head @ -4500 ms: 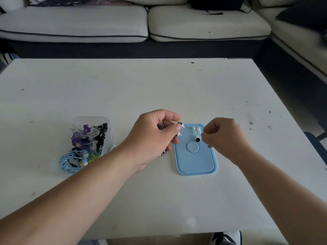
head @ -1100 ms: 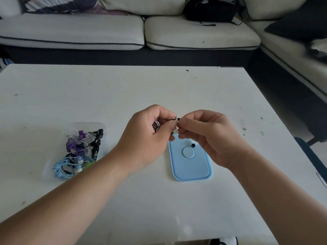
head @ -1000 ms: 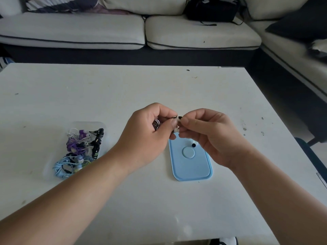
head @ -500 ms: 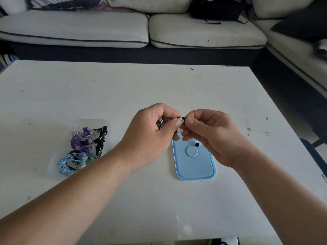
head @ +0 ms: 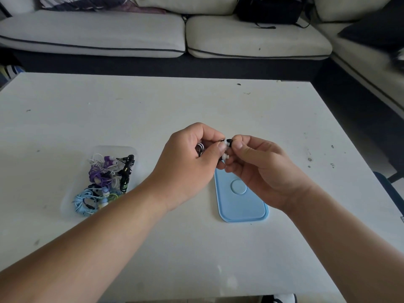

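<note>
My left hand (head: 192,162) grips a coiled black-and-white earphone (head: 200,148), with one earbud pinched between thumb and forefinger. My right hand (head: 260,169) meets it fingertip to fingertip and pinches a small black ear tip (head: 229,141) at that earbud. A second white earbud (head: 225,157) pokes out between the two hands. Both hands hover just above the far end of a light blue lid (head: 240,200) lying flat on the white table (head: 153,110). The lid's far end is hidden by my right hand.
A clear plastic container (head: 105,180) at the left holds several coiled earphones in purple, white, black and light blue. A pale sofa (head: 131,33) with a black bag (head: 269,9) runs along the far side. A shoe (head: 282,299) shows below the table's near edge.
My right hand left the lid and joined my left hand at the earbud. In the last second both hands stayed together with only small finger shifts.
</note>
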### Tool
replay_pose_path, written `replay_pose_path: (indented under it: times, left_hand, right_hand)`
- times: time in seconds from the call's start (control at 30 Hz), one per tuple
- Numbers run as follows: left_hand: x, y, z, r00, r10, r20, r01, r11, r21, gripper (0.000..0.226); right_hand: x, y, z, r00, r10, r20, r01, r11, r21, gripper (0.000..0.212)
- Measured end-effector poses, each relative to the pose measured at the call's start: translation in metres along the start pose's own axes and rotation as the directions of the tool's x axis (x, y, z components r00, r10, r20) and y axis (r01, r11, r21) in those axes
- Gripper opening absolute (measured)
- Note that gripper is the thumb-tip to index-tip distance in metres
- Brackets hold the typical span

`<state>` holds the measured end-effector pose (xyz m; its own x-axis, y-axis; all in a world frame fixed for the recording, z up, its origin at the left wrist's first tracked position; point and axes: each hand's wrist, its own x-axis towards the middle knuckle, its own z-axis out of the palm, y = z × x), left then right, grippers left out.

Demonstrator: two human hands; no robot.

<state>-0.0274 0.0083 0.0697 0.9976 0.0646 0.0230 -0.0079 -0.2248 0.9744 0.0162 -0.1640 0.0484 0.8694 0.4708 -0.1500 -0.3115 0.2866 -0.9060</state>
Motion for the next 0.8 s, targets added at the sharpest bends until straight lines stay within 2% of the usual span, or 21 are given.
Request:
replay_pose_path:
  times: [0.2,0.33,0.47,0.6,0.67,0.8]
  left_hand:
    - [0.000,-0.002,-0.002,1.000,0.023,-0.006,-0.023,0.998,0.053,0.007]
    - [0.000,-0.005,-0.001,0.999,0.021,-0.026,-0.019,0.997,0.070,0.006]
    - [0.000,-0.006,0.001,0.998,-0.020,-0.052,0.022,0.999,0.040,0.005]
    - [0.000,-0.007,0.003,0.992,-0.087,-0.089,0.085,0.996,-0.029,0.007]
    - [0.001,-0.006,0.003,0.988,-0.115,-0.099,0.109,0.992,-0.062,0.007]
    - [0.003,-0.007,0.004,0.983,-0.146,-0.109,0.135,0.985,-0.104,0.008]
  right_hand:
    - [0.000,0.000,0.004,0.995,-0.079,-0.059,0.073,0.992,-0.102,0.016]
    - [-0.002,0.002,0.008,0.981,-0.146,-0.129,0.113,0.965,-0.236,0.011]
    - [-0.003,0.005,0.014,0.952,-0.238,-0.194,0.134,0.890,-0.435,0.011]
    - [-0.002,0.008,0.022,0.926,-0.326,-0.190,0.174,0.817,-0.550,0.013]
    - [-0.002,0.011,0.025,0.917,-0.342,-0.205,0.175,0.807,-0.564,0.014]
    - [-0.002,0.012,0.028,0.931,-0.275,-0.239,0.143,0.878,-0.456,0.015]
